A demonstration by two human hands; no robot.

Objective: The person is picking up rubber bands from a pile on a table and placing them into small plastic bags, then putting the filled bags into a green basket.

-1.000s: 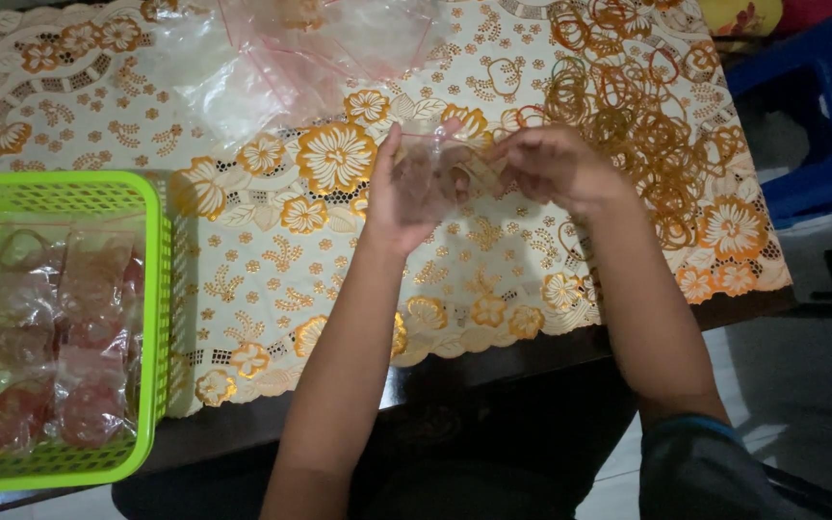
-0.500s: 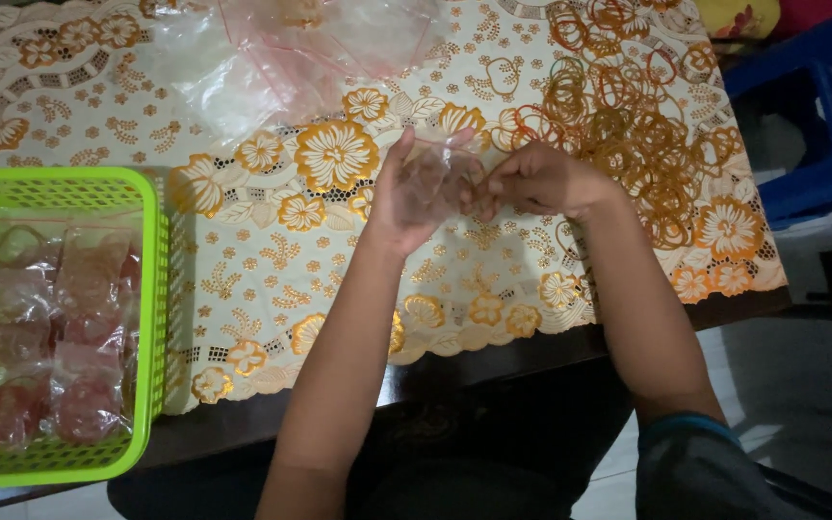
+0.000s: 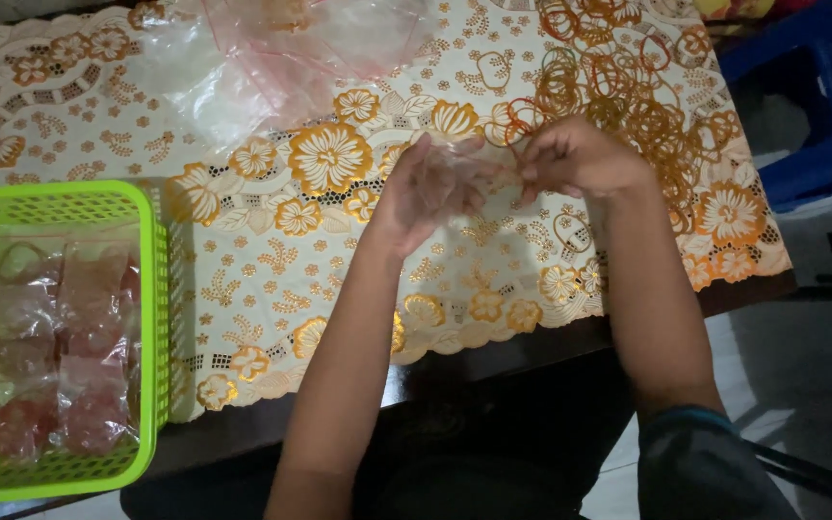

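Clear plastic bag (image 3: 474, 159), small: pinched between left hand (image 3: 430, 188) and right hand (image 3: 580, 159), fingers closed on it, above floral tablecloth (image 3: 272, 260). Rubber bands (image 3: 628, 77) just beyond; green basket (image 3: 151, 289) well left.

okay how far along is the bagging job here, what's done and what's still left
Done: the green basket at the left already holds several filled clear packets with something reddish inside. In hand: the left hand and right hand meet over the tablecloth on a small clear bag; its contents cannot be made out. Left: a heap of empty plastic bags and a scatter of rubber bands lie unused.
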